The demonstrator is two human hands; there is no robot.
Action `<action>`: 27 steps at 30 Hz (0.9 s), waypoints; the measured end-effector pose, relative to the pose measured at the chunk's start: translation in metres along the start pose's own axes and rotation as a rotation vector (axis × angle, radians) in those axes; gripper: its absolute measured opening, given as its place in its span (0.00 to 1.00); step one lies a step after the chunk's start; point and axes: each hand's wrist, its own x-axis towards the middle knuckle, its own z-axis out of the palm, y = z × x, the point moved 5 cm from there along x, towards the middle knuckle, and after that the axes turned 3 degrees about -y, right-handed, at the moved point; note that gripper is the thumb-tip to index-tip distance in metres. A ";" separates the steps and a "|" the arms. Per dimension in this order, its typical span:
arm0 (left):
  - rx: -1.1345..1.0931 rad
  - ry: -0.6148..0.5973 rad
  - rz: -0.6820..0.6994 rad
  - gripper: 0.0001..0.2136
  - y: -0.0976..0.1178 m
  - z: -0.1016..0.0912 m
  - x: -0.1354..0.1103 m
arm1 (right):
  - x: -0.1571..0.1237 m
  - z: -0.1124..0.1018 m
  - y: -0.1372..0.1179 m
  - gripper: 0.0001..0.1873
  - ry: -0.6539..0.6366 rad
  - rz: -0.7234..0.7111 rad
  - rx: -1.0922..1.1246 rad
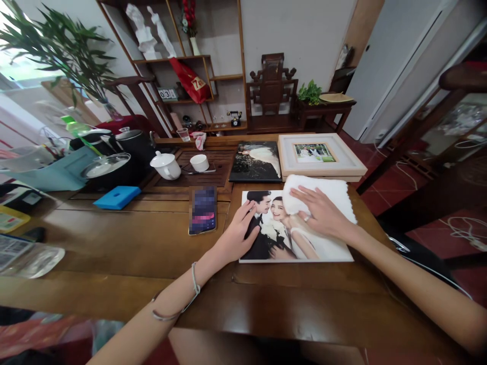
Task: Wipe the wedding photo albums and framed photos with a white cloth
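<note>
A wedding photo panel [274,243] of a couple lies flat on the wooden table in front of me. My left hand [239,230] rests on its left edge, fingers stretched out and holding nothing. On the panel's upper right lies a folded white cloth [335,190], which reaches past the panel's far edge. My right hand [319,210] lies on top of this cloth with fingers spread, pressing it against the panel. Whether the thumb grips the cloth's edge I cannot tell. The cloth and hand cover part of the picture.
Behind the panel lie a dark photo panel [254,170] and a pale framed photo [287,165]. A phone [203,210] is left of my left hand. Farther left are a blue box [117,197], a white teapot [165,166] and a white cup [200,162] on a tea tray [218,175].
</note>
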 end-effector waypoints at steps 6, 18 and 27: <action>-0.011 0.013 0.024 0.25 -0.003 0.002 0.000 | -0.004 0.007 -0.071 0.36 -0.096 -0.145 0.041; -0.003 -0.022 0.005 0.25 0.000 0.000 -0.001 | -0.095 -0.004 -0.046 0.39 -0.062 -0.171 0.127; 0.003 -0.021 0.018 0.25 -0.001 0.001 -0.001 | -0.003 -0.007 0.018 0.29 -0.026 -0.070 0.190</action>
